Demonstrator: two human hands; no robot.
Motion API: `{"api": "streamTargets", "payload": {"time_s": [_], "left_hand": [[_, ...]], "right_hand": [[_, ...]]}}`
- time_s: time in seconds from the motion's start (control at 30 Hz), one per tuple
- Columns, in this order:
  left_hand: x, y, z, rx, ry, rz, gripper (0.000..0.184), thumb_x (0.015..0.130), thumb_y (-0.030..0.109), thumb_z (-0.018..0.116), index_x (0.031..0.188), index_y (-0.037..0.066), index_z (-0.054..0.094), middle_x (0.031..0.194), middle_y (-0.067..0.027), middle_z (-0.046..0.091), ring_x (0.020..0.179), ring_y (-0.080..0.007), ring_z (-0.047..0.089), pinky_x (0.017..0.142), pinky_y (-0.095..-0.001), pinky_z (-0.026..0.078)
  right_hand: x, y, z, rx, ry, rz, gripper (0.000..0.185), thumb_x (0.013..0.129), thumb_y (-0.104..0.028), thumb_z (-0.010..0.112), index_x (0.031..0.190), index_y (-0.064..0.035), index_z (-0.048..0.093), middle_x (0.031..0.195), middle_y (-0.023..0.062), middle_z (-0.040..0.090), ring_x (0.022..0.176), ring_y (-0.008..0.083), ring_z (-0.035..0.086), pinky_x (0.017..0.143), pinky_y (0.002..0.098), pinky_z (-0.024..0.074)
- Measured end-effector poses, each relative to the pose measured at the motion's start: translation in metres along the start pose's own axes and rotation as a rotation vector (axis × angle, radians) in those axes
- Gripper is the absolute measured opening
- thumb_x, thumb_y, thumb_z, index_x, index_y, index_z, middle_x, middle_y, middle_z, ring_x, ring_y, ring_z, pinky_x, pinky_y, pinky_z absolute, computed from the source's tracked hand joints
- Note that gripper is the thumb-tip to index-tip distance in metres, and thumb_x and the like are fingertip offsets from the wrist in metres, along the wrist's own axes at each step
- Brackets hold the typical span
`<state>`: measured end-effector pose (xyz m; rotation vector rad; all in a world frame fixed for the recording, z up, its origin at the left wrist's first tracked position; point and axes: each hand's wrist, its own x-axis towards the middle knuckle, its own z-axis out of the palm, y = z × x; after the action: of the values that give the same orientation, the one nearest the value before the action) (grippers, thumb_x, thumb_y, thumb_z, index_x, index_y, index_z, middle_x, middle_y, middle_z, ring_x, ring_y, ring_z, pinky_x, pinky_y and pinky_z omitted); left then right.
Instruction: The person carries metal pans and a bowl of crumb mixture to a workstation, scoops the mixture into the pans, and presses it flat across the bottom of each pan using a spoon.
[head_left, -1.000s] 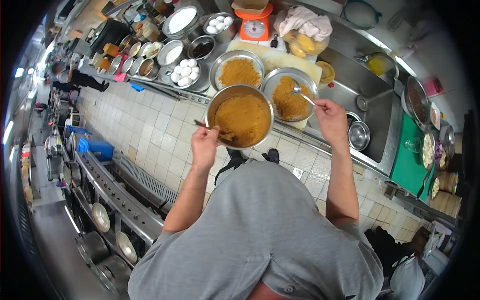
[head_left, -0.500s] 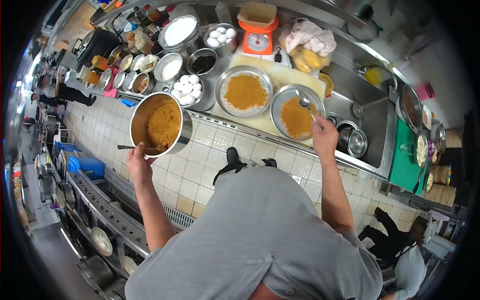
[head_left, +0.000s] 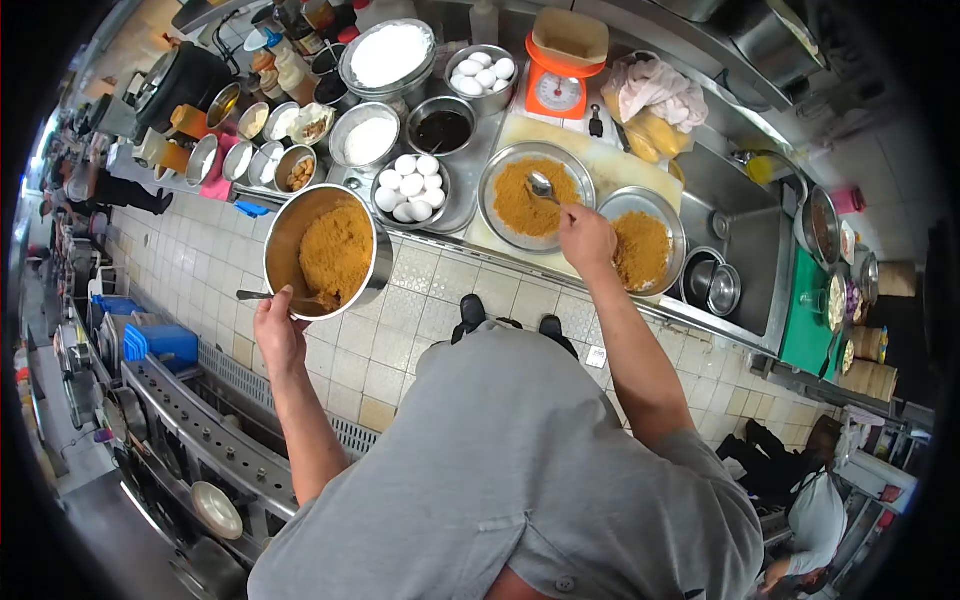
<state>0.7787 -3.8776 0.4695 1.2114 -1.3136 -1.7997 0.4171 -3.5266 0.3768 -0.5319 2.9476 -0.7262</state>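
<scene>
My left hand (head_left: 280, 328) grips the rim of a deep steel pot (head_left: 381, 268), tilted so its orange-brown crumbs (head_left: 338, 250) show. A utensil handle (head_left: 253, 295) crosses the rim under my left thumb; its other end lies in the crumbs. My right hand (head_left: 587, 240) is closed around a metal spoon (head_left: 541, 186), whose bowl is over the crumb layer in the left round pan (head_left: 486, 205). Beside it, a second round pan (head_left: 682, 250) also holds crumbs, partly hidden by my right hand and wrist. Both pans rest on a pale cutting board (head_left: 625, 170).
Behind the pans stands an orange scale (head_left: 556, 92). Bowls of eggs (head_left: 412, 188), white powder (head_left: 368, 140) and dark liquid (head_left: 443, 130) line the counter leftward. A sink (head_left: 745, 240) lies to the right. Another person (head_left: 815, 520) is at lower right.
My right hand has moved left with the spoon, from the right pan to the left pan. The whole view has shifted slightly. My left hand still holds the pot.
</scene>
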Motion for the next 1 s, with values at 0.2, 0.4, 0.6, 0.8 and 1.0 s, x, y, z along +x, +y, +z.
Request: {"api": "streamTargets", "payload": {"time_s": [0.2, 0.4, 0.6, 0.8, 1.0], "left_hand": [[0.018, 0.013, -0.011, 0.013, 0.058, 0.043, 0.019, 0.100, 0.012, 0.066, 0.109, -0.003, 0.060, 0.105, -0.0175, 0.073, 0.088, -0.0262, 0.077, 0.073, -0.0409, 0.069], [0.027, 0.019, -0.022, -0.010, 0.024, 0.016, 0.021, 0.100, 0.013, 0.066, 0.112, -0.003, 0.059, 0.107, -0.0179, 0.073, 0.088, -0.0261, 0.077, 0.077, -0.0435, 0.069], [0.036, 0.024, -0.017, 0.010, -0.009, 0.029, 0.019, 0.100, 0.012, 0.066, 0.110, -0.003, 0.059, 0.108, -0.0196, 0.073, 0.089, -0.0266, 0.077, 0.074, -0.0427, 0.070], [0.033, 0.028, -0.024, -0.006, 0.007, 0.053, 0.017, 0.100, 0.010, 0.066, 0.108, -0.003, 0.058, 0.108, -0.0201, 0.072, 0.090, -0.0269, 0.077, 0.075, -0.0433, 0.069], [0.030, 0.024, -0.029, -0.023, -0.004, 0.035, 0.017, 0.100, 0.009, 0.067, 0.109, -0.003, 0.058, 0.109, -0.0207, 0.072, 0.090, -0.0279, 0.077, 0.078, -0.0441, 0.069]], "right_hand": [[-0.027, -0.006, -0.002, 0.013, -0.031, -0.116, 0.018, 0.095, -0.024, 0.064, 0.099, -0.0184, 0.080, 0.094, 0.0151, 0.076, 0.090, 0.0374, 0.073, 0.078, 0.0498, 0.0576], [-0.051, -0.001, -0.002, -0.021, -0.062, -0.080, 0.019, 0.096, -0.026, 0.063, 0.098, -0.0169, 0.079, 0.097, 0.0152, 0.077, 0.091, 0.0375, 0.073, 0.078, 0.0509, 0.0577], [0.016, -0.008, 0.011, -0.044, 0.066, 0.014, 0.020, 0.095, -0.028, 0.063, 0.100, -0.0178, 0.079, 0.097, 0.0162, 0.077, 0.092, 0.0391, 0.074, 0.079, 0.0519, 0.0578], [-0.008, 0.012, -0.025, -0.088, -0.043, 0.113, 0.021, 0.097, -0.030, 0.061, 0.098, -0.0180, 0.078, 0.098, 0.0167, 0.077, 0.094, 0.0396, 0.074, 0.080, 0.0530, 0.0576], [-0.065, 0.014, -0.021, -0.091, -0.071, 0.067, 0.017, 0.093, -0.026, 0.064, 0.099, -0.0161, 0.078, 0.094, 0.0159, 0.076, 0.088, 0.0380, 0.074, 0.077, 0.0516, 0.0575]]}}
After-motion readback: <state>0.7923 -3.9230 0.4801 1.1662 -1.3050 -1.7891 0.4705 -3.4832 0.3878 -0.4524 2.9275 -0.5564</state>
